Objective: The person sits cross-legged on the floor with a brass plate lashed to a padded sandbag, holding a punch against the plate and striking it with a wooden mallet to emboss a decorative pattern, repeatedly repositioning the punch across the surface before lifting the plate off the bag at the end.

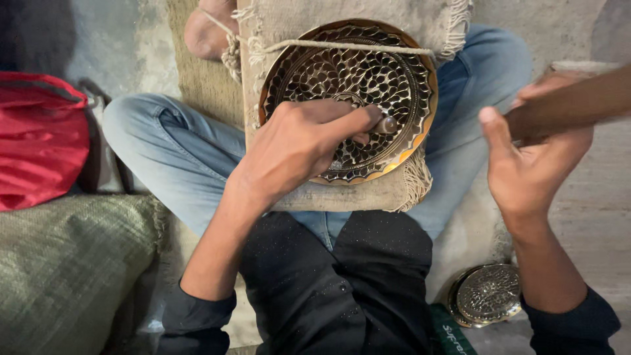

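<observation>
Wooden tool [572, 105] blurred, cut by right edge; small punch [384, 124] mostly hidden under left hand [296, 144].

Brass plate [368, 79] – black-gold scale pattern; red bag [39, 138].

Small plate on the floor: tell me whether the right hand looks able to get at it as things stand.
Probably not yet: the right hand is raised and gripping a wooden mallet. Otherwise nothing lies between it and the small plate.

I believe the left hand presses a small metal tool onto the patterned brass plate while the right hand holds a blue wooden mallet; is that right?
Not quite: the head view shows the mallet in the right hand is brown wood, not blue. The left hand does press a small metal tool onto the patterned brass plate.
</observation>
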`<state>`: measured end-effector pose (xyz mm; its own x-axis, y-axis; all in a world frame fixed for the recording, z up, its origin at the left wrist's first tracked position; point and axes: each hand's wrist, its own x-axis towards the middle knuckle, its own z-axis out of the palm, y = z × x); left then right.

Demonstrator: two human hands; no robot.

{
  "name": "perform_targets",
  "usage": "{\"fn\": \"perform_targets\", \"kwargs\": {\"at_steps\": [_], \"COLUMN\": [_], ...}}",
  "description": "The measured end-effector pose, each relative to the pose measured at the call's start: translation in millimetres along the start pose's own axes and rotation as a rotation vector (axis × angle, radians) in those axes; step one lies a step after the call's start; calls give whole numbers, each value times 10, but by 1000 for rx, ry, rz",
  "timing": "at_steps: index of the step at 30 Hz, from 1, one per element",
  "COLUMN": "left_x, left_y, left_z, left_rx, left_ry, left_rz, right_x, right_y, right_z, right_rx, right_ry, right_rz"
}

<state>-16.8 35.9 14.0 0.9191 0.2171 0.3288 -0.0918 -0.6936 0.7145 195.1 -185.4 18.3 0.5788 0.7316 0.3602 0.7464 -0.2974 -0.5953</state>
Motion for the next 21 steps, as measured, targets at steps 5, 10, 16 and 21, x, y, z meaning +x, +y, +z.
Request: {"fn": "perform_targets", "kwargs": {"at_steps": [5,10,16,21], "left_x": [16,41,41,45], "left_y": [-14,55,208,189], "left_z": [-22,-134,-220,-161], "left_rx": [-17,-122,-467,-543], "left_ry": [-17,-20,448,250], "left_rz": [27,27,-75,-145], "right_x": [14,-50,-446,-871], "right_y": [-74,-68,375,676], "right_z": [-3,-4,46,290], "right_rx": [-106,-657,645,820], "right_ry": [-13,-55,104,186], "right_rz": [-92,-212,303,311]}}
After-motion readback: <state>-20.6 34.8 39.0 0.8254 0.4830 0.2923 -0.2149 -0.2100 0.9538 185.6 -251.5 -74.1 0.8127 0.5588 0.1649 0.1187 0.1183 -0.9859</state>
